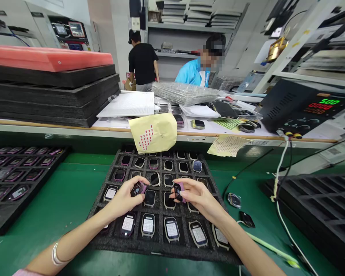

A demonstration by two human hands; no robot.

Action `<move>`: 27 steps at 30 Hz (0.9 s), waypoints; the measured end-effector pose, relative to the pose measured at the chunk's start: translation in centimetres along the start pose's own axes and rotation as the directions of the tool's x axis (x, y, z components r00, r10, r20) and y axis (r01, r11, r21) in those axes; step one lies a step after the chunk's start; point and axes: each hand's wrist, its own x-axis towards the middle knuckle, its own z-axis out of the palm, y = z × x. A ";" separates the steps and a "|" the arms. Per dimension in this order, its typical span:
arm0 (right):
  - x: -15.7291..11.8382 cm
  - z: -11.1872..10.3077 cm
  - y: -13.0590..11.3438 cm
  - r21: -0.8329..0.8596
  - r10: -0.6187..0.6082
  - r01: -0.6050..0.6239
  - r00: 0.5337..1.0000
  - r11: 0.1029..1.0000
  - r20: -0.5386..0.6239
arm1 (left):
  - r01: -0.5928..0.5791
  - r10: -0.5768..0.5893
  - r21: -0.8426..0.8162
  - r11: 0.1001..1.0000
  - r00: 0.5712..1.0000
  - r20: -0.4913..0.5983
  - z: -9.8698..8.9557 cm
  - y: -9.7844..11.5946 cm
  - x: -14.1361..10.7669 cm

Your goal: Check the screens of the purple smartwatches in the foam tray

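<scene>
My left hand (130, 193) is closed on a purple-framed smartwatch (138, 188), gripped between thumb and fingers with its screen lit. A second purple smartwatch (178, 191) is pinched in my right hand (197, 193), its dark face turned to the left. Both hands are over a black foam tray (158, 247) whose compartments hold several watch bodies without straps. Along its front row, a pale-framed watch (171, 229) and its neighbours show white lit screens. Farther back, most watch faces, such as one silver watch (155, 179), look dark.
Another foam tray of watches (25, 191) lies at left. Stacked black trays (313, 214) stand at right, near cables (284, 218). A power supply (304, 107), foam stack (51, 96) and papers occupy the raised shelf. Two people (143, 61) are beyond it.
</scene>
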 end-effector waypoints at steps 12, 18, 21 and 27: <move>-0.8 1.1 -0.4 0.033 -0.002 0.001 0.999 0.999 0.034 | -0.048 0.052 -0.039 0.998 0.994 0.094 0.2 0.2 -0.7; -0.2 1.1 0.3 0.119 0.078 -0.084 0.996 0.989 0.051 | 0.117 -0.093 -0.176 0.978 0.986 0.140 0.5 -0.4 -0.5; 0.0 1.0 0.7 0.173 0.127 -0.143 0.987 0.974 0.097 | 0.150 -0.081 -0.369 0.917 0.977 0.197 0.7 0.0 -0.6; 0.0 1.5 1.2 0.257 0.167 -0.198 0.976 0.946 0.136 | 0.249 -0.093 -0.540 0.804 0.949 0.300 0.8 0.0 -0.7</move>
